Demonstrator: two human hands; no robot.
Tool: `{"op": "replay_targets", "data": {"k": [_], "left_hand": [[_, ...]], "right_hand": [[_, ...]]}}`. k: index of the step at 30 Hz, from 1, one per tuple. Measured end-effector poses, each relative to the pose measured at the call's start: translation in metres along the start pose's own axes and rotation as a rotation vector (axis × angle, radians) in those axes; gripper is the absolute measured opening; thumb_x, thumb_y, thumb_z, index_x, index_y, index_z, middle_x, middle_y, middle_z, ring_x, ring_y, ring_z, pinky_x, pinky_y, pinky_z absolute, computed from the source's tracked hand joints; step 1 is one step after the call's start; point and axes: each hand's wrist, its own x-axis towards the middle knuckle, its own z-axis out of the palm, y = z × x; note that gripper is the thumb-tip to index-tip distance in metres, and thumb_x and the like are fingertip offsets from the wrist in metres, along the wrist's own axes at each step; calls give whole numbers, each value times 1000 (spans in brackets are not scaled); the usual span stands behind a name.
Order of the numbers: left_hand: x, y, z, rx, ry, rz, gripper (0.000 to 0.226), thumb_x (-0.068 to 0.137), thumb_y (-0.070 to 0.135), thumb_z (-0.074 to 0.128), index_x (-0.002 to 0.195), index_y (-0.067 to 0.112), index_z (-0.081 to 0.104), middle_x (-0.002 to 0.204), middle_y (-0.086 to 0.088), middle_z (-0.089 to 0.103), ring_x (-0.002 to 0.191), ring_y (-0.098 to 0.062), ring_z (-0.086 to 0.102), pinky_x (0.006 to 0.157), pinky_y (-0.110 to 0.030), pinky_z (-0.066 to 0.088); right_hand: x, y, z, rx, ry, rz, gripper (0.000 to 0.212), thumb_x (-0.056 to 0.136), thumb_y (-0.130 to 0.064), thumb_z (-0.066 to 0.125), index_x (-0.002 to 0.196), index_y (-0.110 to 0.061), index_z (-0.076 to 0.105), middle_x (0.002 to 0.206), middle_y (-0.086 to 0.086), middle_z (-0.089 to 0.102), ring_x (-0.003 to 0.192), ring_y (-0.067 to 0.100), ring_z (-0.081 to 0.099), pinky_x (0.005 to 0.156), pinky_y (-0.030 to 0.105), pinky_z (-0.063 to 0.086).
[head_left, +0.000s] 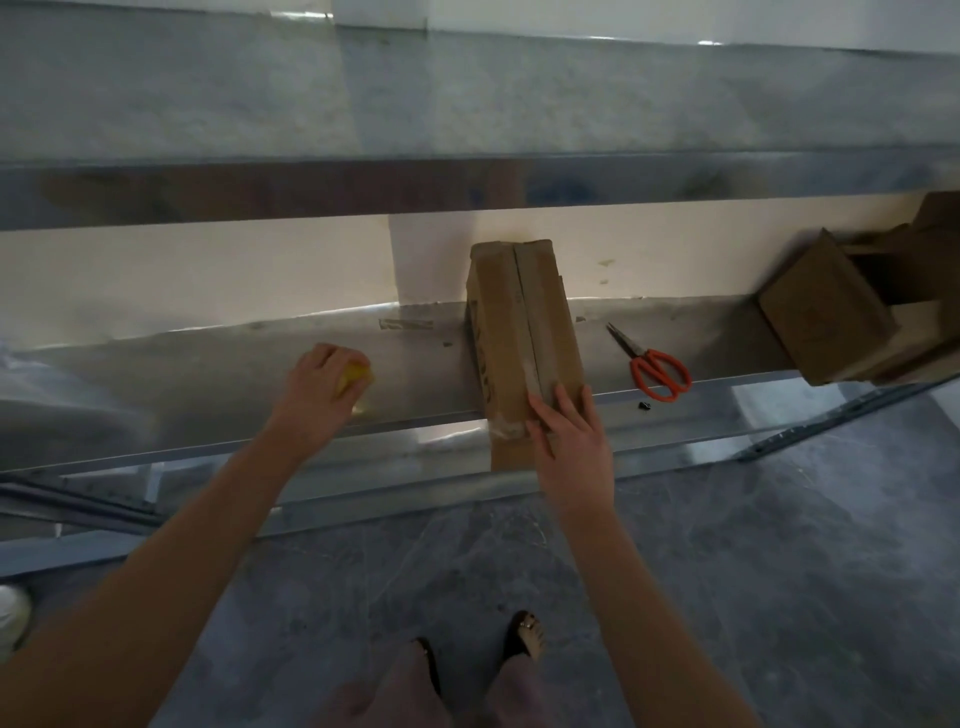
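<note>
A: Landmark for this entry?

B: The long cardboard box (524, 322). It lies on the metal shelf (208, 384), running front to back. Far end near the wall, near end sticking out past the shelf's front edge. Taped seam down the top.

A: Right hand?

B: The right hand (569, 441) lies flat on the box's near end, right side of the seam. Fingers (563, 402) straight and slightly spread, pressed to the cardboard, not curled round anything. Thumb on the top face near the seam.

A: Left hand?

B: The left hand (317, 387) is well left of the box, down on the shelf surface. Fingers curled over a small yellow object (356, 378), which peeks out on the side facing the box. Mostly covered and blurred, so I cannot tell what it is.

A: Anything else near the box?

B: Right of it, orange-handled scissors (652, 364) lie on the shelf, blades shut and pointing to the wall. A tiny black bit (644, 406) sits at the shelf edge, just in front of the handles. Farther right, more cardboard boxes (826, 306), tilted. Left of the box, near the wall, a strip of tape (406, 324) is stuck flat on the metal.
</note>
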Motion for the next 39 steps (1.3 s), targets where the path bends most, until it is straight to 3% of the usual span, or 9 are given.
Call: {"op": "replay_targets", "data": {"k": [9, 11, 15, 22, 27, 30, 35, 37, 39], "left_hand": [[2, -14, 8, 11, -73, 49, 14, 89, 12, 64, 103, 11, 64, 106, -11, 56, 98, -31, 52, 90, -45, 43], [1, -9, 7, -9, -80, 85, 14, 89, 11, 65, 103, 10, 64, 106, -10, 56, 98, -30, 52, 90, -43, 42], [-5, 2, 7, -48, -72, 122, 16, 87, 7, 67, 103, 9, 65, 106, -10, 57, 97, -28, 53, 89, -39, 42], [-18, 20, -3, -128, -58, 108, 17, 88, 9, 66, 105, 6, 64, 107, -9, 55, 98, -26, 53, 90, -39, 43], [-28, 27, -17, -203, -40, 97, 17, 88, 9, 66, 104, 8, 64, 109, -7, 53, 101, -25, 52, 93, -38, 42], [-32, 29, -25, -198, -39, 128, 19, 86, 9, 68, 105, 10, 64, 109, -7, 54, 100, -24, 53, 91, -36, 43], [-39, 29, -36, -188, -2, 156, 20, 85, 9, 69, 105, 10, 64, 107, -4, 54, 99, -20, 52, 91, -33, 43], [-42, 29, -40, -192, 17, 156, 20, 85, 8, 69, 104, 10, 65, 106, -3, 54, 99, -17, 52, 91, -29, 42], [-46, 29, -42, -191, 24, 156, 21, 85, 9, 69, 106, 10, 65, 105, -2, 54, 98, -15, 52, 90, -26, 41]], "right_hand": [[0, -2, 12, 37, 86, -6, 38, 98, -33, 55, 136, -34, 56, 150, -5, 44, 150, 23, 16, 109, 32, 26], [-1, -4, 14, 39, 101, -4, 38, 98, -34, 54, 136, -34, 57, 150, -5, 44, 150, 23, 16, 110, 35, 29], [-5, -2, 12, -14, 118, -45, 45, 96, -40, 51, 140, -32, 52, 148, -4, 48, 149, 25, 22, 113, 54, 36], [-10, 2, 3, -98, 171, -133, 39, 94, -34, 61, 133, -26, 61, 147, 3, 50, 143, 31, 33, 110, 58, 36], [-7, -21, -1, -117, 256, -330, 39, 98, -36, 46, 131, -21, 62, 140, 4, 56, 142, 29, 35, 112, 56, 35], [3, -59, 8, -102, 204, -417, 38, 98, -35, 50, 133, -22, 60, 142, 3, 55, 144, 24, 33, 117, 51, 30], [17, -108, 31, -110, -66, -452, 48, 97, -38, 49, 141, -21, 50, 148, 5, 47, 146, 26, 27, 121, 48, 19], [16, -122, 42, -14, -124, -439, 45, 93, -39, 54, 134, -21, 56, 138, 3, 55, 137, 24, 39, 116, 41, 31], [15, -133, 53, 132, -170, -372, 38, 91, -40, 59, 124, -23, 62, 122, -1, 63, 119, 18, 53, 101, 31, 44]]}}
